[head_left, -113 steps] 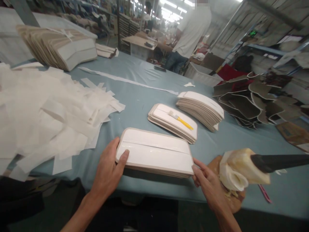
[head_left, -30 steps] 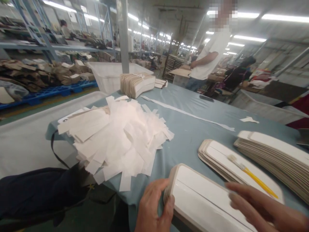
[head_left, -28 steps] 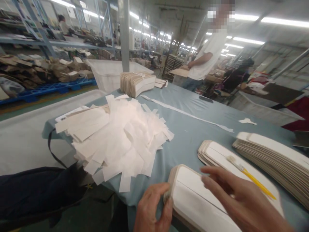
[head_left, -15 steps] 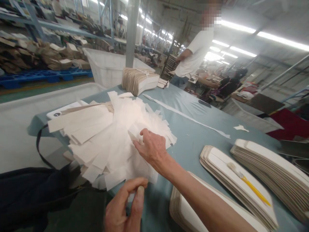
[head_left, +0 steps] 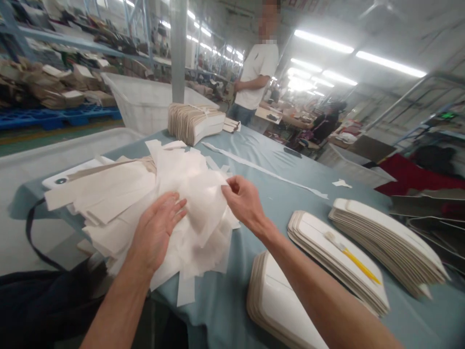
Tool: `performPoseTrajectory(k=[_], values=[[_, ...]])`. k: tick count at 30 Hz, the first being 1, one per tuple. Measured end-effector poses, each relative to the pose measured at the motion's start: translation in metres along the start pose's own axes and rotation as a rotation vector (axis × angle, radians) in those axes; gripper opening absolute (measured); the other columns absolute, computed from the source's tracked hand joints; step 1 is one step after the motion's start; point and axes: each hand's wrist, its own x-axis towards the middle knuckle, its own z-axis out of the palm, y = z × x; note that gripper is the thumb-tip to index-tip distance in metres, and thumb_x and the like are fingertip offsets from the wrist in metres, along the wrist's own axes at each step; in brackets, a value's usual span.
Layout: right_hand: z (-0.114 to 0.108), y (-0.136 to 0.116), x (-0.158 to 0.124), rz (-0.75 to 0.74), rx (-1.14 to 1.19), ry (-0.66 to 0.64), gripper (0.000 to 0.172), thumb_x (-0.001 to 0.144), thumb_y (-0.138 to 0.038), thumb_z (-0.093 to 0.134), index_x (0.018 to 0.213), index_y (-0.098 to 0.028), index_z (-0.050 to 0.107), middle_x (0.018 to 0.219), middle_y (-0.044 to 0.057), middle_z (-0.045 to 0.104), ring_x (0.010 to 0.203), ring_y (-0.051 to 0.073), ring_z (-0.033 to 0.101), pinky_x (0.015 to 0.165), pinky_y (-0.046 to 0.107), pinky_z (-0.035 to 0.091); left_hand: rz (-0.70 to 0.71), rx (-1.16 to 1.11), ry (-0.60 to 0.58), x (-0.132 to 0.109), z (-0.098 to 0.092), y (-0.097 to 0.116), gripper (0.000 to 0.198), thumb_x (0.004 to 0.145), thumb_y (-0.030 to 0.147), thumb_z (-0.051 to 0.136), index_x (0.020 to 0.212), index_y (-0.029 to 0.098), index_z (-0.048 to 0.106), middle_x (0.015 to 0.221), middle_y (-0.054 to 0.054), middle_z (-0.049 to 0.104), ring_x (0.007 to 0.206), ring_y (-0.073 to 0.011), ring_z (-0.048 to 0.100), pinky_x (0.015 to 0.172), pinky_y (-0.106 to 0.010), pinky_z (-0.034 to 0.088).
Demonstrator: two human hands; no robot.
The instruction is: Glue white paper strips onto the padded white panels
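Head view: the right hand (head_left: 245,201) has thumb and forefinger pinched together on the 1 o'clock corner of a thin white sheet (head_left: 208,206), its other fingers curled. The left hand (head_left: 156,230) rests at the sheet's 8 o'clock side, fingers parted and gently bent, gripping nothing that shows; whether its tips touch the pile (head_left: 116,194) I cannot tell. The sheet is over the 3 o'clock side of that pile on the table (head_left: 221,305), one point angled toward 6 o'clock. Light seems to pass through it, so it should be almost weightless, limp and quick to flutter or fold, perhaps apt to drag a neighbour along. Creasing or tearing looks the main risk under a hard tug. Best hold: opposite corners, at 1 and 7 o'clock, with light fingertips. The near stack (head_left: 272,291), at 5 o'clock, looks far stiffer and heavier; a brush (head_left: 352,258) lies on a second stack (head_left: 314,228) at 4 o'clock
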Motion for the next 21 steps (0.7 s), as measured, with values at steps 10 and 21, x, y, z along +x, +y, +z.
performPoseTrajectory(k=[10,21], values=[[-0.056,0.002,-0.026,0.199,0.634,-0.127,0.024,0.087,-0.042,0.071,0.086,-0.021,0.060,0.074,-0.001,0.072,0.062,0.012,0.064,0.057,0.022,0.051,0.122,0.183,-0.052,-0.029,0.026,0.012,0.060,0.072,0.063,0.086,0.114,0.022,0.072,0.127,-0.009,0.077,0.115,-0.0293,0.074,0.108,-0.050,0.057],[-0.083,-0.008,-0.137,0.309,0.662,-0.504,0.043,0.098,-0.053,0.064,0.072,-0.020,0.055,0.061,-0.006,0.051,0.052,0.008,0.040,0.051,0.022,0.031,-0.099,0.242,-0.468,-0.119,0.050,-0.016,0.053,0.086,0.061,0.079,0.123,0.022,0.076,0.111,-0.008,0.081,0.112,-0.0259,0.074,0.104,-0.037,0.057]])
